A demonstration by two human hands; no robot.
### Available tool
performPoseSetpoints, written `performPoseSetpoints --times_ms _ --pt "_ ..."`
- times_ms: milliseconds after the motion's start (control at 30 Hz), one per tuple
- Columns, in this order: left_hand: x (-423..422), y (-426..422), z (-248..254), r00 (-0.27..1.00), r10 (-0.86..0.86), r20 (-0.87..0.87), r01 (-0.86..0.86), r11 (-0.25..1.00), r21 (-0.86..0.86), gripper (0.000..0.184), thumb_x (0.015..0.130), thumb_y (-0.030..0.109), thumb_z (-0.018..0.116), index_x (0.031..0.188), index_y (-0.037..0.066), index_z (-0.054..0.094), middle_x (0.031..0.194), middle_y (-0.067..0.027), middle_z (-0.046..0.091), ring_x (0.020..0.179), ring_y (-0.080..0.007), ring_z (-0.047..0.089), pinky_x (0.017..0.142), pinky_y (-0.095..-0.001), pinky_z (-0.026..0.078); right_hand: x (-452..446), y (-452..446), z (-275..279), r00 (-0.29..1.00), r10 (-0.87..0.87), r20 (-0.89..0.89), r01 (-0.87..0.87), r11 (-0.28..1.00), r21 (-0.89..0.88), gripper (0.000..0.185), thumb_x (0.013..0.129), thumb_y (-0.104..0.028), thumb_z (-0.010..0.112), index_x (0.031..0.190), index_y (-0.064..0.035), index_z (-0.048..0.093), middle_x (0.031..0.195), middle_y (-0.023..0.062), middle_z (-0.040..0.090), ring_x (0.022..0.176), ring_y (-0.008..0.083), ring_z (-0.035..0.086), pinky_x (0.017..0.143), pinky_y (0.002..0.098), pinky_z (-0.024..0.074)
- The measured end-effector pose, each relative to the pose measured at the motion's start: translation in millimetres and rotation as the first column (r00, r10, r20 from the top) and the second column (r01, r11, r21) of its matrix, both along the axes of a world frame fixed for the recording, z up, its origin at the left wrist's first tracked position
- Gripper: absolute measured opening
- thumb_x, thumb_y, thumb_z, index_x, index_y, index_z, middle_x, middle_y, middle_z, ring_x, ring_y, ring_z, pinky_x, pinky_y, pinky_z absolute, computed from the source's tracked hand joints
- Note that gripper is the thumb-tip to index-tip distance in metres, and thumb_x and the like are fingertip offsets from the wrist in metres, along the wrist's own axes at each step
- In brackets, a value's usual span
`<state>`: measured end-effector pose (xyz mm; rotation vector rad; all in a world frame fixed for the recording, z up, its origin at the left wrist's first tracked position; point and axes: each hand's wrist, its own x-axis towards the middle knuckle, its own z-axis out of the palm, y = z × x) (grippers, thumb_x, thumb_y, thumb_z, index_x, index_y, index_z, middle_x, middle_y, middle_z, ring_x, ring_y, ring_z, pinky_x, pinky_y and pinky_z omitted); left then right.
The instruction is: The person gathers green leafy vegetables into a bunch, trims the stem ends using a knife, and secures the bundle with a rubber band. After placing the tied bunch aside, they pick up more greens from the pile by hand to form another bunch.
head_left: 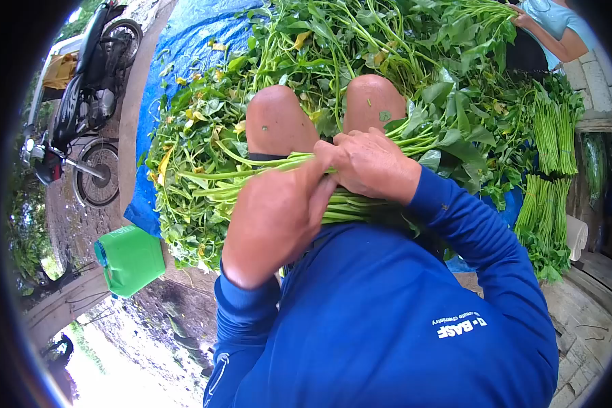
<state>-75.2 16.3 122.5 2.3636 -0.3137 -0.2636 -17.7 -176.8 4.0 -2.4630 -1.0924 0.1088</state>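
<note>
A bundle of long-stemmed leafy greens (350,207) lies across my lap, its cut stem ends pointing left and its leaves to the right. My left hand (275,214), slightly blurred, is closed around the stems near their left part. My right hand (374,163) grips the same bundle from above, its fingers curled and meeting the left hand's fingers. What lies between the fingertips is hidden. Beyond my knees spreads a large heap of loose greens (204,136) with some yellow leaves.
A blue tarp (190,41) lies under the heap. Tied bundles (554,136) are stacked at the right. Another person's hand (521,17) holds greens at the upper right. A green plastic container (132,260) stands at the left, with a motorcycle (88,102) beyond it.
</note>
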Motion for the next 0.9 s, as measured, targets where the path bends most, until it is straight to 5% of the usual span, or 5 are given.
performPoseSetpoints --times_ms 100,267,367,533,900 --pt "43 -55 20 0.967 0.238 -0.094 -0.237 0.692 -0.682 0.026 0.107 0.016 0.067 0.125 -0.002 0.072 0.096 -0.0122 0.076 0.085 -0.0157 0.076 0.073 -0.0285 0.056 3 2 -24 0.990 0.040 0.133 -0.054 0.994 0.100 0.016 0.097 -0.021 0.062 0.112 -0.0155 0.066 0.090 0.0115 0.070 0.083 0.0328 0.072 0.067 0.0530 0.0502" --pt "100 2 -87 0.987 -0.115 -0.112 0.101 0.987 -0.126 0.067 0.096 0.044 0.080 0.142 -0.002 0.064 0.124 -0.0180 0.076 0.112 -0.0229 0.072 0.094 -0.0358 0.057 -6 -7 1 0.997 0.008 0.082 -0.003 0.998 -0.055 0.027 0.095 -0.021 0.065 0.120 -0.0112 0.067 0.098 0.0142 0.072 0.092 0.0339 0.073 0.074 0.0534 0.0527" --pt "74 18 -97 0.844 -0.482 -0.234 0.393 0.853 -0.342 0.076 0.089 0.048 0.083 0.141 -0.003 0.061 0.131 -0.0280 0.070 0.124 -0.0387 0.069 0.103 -0.0431 0.054 0 -21 0 1.000 0.020 -0.020 -0.019 0.998 0.060 0.039 0.090 -0.025 0.071 0.125 -0.0078 0.066 0.106 0.0152 0.075 0.098 0.0369 0.073 0.081 0.0533 0.0543" --pt "68 14 -106 0.870 -0.416 -0.265 0.422 0.906 -0.034 0.050 0.088 0.032 0.081 0.127 0.005 0.066 0.108 -0.0275 0.073 0.105 -0.0473 0.070 0.090 -0.0523 0.055 41 -44 55 0.861 0.019 -0.508 -0.207 0.926 -0.316 0.087 0.077 -0.033 0.080 0.153 -0.0029 0.051 0.135 0.0277 0.066 0.131 0.0424 0.061 0.111 0.0509 0.0475" --pt "44 13 -92 0.956 -0.283 -0.071 0.289 0.951 0.108 0.049 0.084 0.012 0.075 0.130 0.006 0.060 0.096 -0.0263 0.073 0.095 -0.0505 0.069 0.082 -0.0589 0.053 25 -76 38 0.988 0.099 -0.121 -0.123 0.971 -0.206 0.076 0.078 -0.017 0.079 0.148 -0.0069 0.054 0.122 0.0114 0.069 0.121 0.0312 0.066 0.110 0.0531 0.0447"
